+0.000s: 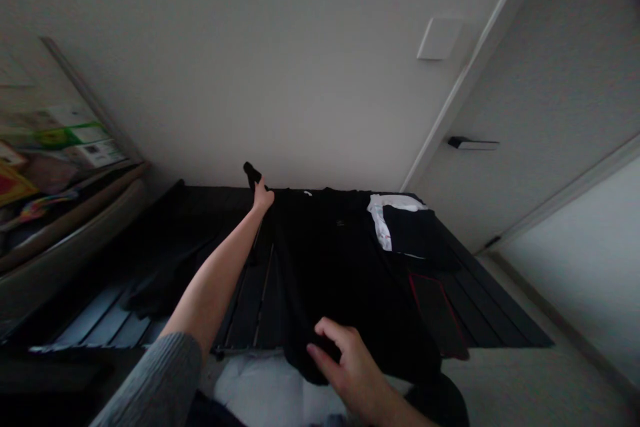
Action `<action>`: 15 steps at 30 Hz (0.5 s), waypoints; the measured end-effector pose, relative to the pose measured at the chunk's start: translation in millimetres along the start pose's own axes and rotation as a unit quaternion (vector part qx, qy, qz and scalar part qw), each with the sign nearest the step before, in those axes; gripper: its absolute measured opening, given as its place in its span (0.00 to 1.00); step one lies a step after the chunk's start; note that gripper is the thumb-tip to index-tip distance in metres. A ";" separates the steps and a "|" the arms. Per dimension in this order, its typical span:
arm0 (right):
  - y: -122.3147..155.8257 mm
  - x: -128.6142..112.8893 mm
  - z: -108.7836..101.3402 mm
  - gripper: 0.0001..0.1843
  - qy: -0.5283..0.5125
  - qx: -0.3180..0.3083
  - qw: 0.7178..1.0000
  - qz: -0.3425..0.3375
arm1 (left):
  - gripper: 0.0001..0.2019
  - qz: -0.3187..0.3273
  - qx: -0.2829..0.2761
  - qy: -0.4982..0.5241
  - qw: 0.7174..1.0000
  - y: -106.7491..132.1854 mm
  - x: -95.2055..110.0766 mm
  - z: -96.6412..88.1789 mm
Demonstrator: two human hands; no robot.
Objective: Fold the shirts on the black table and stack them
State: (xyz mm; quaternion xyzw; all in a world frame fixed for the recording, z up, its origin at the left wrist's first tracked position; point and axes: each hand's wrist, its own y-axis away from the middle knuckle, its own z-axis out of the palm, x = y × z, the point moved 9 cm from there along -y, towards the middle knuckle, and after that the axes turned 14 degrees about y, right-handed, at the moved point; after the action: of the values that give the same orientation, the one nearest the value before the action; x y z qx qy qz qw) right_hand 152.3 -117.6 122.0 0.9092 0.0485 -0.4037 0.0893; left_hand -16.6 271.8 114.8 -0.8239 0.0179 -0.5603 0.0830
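Note:
A black top [350, 267] lies spread on the dark slatted surface, with a small white tag near its far edge. At its far left corner my left hand [263, 197] is closed around a bit of black cloth, whose end sticks up above the fist; it looks like part of the same top. My right hand [350, 363] is at the near left edge, thumb and forefinger curled on the black fabric. Its other fingertips are hidden. Right of the top lies a folded black and white garment [410, 223].
The dark slatted surface [500, 313] runs along a pale wall. More dark cloth [165, 280] lies on the left. A flat dark item with red edging [440, 313] lies on the right. A shelf with packages [95, 150] stands far left, a door with a handle [473, 144] right.

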 end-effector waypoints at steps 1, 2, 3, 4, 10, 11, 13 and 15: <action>-0.2 1.8 4.4 0.10 -0.003 -0.005 1.000 0.001 | 0.39 0.018 -0.009 -0.002 1.000 -2.2 7.8 9.7; -0.6 3.1 8.3 0.09 -0.006 -0.010 1.000 0.001 | 0.39 0.035 -0.024 -0.003 0.999 -3.4 15.1 22.7; -1.0 4.1 11.8 0.08 -0.009 -0.016 1.000 -0.001 | 0.40 0.051 -0.045 -0.003 0.998 -3.5 21.4 38.3; -1.5 4.8 14.7 0.07 -0.010 -0.022 1.000 -0.003 | 0.41 0.065 -0.068 -0.003 0.996 -2.3 26.9 55.2; -1.6 10.9 20.5 0.05 -0.002 -0.042 0.999 0.013 | 0.41 0.126 -0.215 0.002 0.969 30.2 44.6 150.7; -1.5 12.4 21.1 0.05 0.002 -0.044 0.999 0.015 | 0.42 0.130 -0.247 -0.008 0.960 39.4 45.1 163.8; -1.9 16.3 22.2 0.04 0.007 -0.045 0.999 0.019 | 0.43 0.127 -0.315 -0.048 0.939 58.9 41.7 186.0; -2.7 20.9 22.8 0.06 0.002 -0.037 0.999 0.025 | 0.45 0.121 -0.355 -0.092 0.922 74.5 35.2 197.6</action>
State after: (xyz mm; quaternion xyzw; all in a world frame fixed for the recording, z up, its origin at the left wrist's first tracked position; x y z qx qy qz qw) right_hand 149.3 -119.2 91.2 0.9069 0.0406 -0.3977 0.1335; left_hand 184.3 217.2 64.7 -0.8390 0.3075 -0.4245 -0.1460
